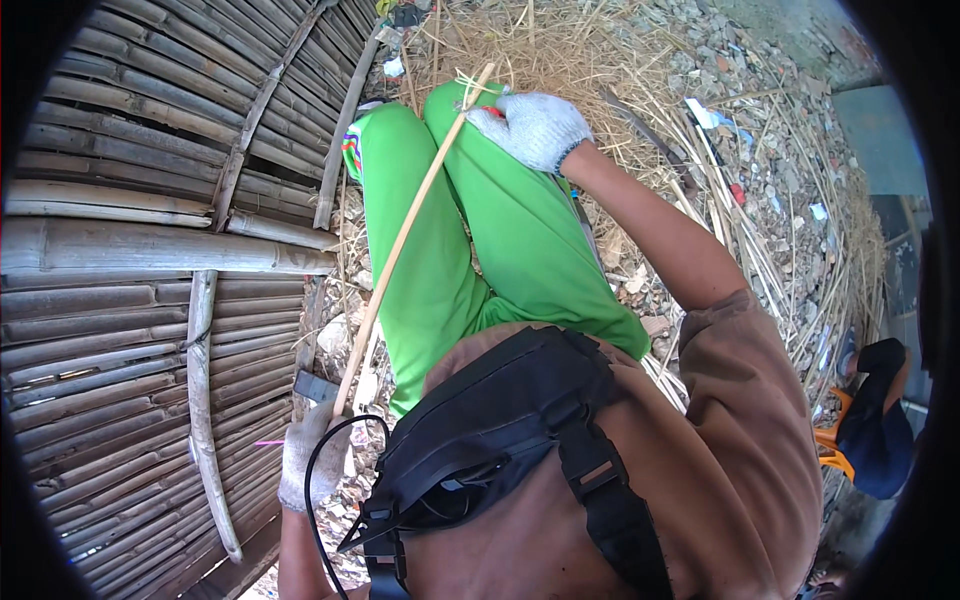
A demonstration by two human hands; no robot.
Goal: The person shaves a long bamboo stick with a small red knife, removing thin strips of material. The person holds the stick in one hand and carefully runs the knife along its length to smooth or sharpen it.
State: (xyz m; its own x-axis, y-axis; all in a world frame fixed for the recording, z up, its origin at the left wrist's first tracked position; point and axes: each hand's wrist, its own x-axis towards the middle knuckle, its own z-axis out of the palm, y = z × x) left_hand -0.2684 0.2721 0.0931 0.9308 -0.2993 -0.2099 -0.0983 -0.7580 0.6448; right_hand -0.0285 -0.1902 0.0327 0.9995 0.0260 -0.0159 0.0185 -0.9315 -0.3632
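Observation:
A long pale bamboo strip [403, 235] slants across my green-trousered legs, from beside my left hip up past my knees. My left hand [310, 462], in a white knit glove, is closed around its lower end. Near the upper end, my gloved right hand [540, 132] rests by the right knee with its fingers curled. Something small and red shows at that hand's fingertips, but what it grips is mostly hidden. Thin curled shavings [474, 84] stick out from the strip just there.
A bamboo-slat wall [110, 245] stands close on my left. Straw-like shavings [560, 45] and rubble [790, 180] cover the ground ahead and right. Long thin strips [735, 240] lie at my right. A black bag [490, 420] is strapped across my front. Another person [880, 420] sits at far right.

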